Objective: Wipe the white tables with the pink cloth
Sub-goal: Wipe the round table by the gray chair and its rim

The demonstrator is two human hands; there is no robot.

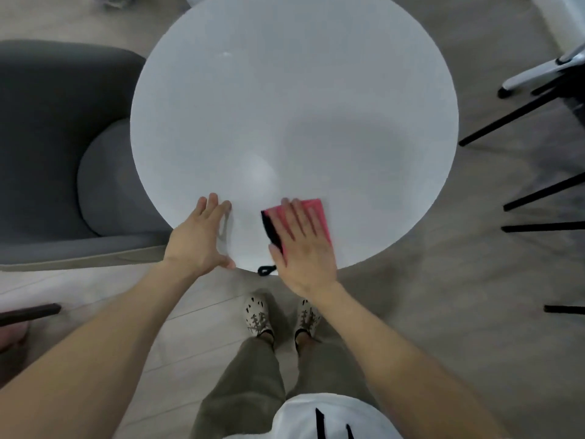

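Right hand (pixel 304 248) pressed flat, fingers straight, on our pink cloth (pixel 311 217) at the near edge of the white table (pixel 285 106). Left hand (pixel 199 236) rested open beside it. We judged most of the top still unwiped.

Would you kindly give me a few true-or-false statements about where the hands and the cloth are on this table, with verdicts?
1. The right hand lies flat on the pink cloth. True.
2. The pink cloth lies at the far edge of the white table. False: it lies near the near edge, close to the person.
3. The left hand holds a corner of the cloth. False: it is at the table's near rim, apart from the cloth.
4. A grey chair stands at the table's left. True.
5. The table top is square. False: it is round.
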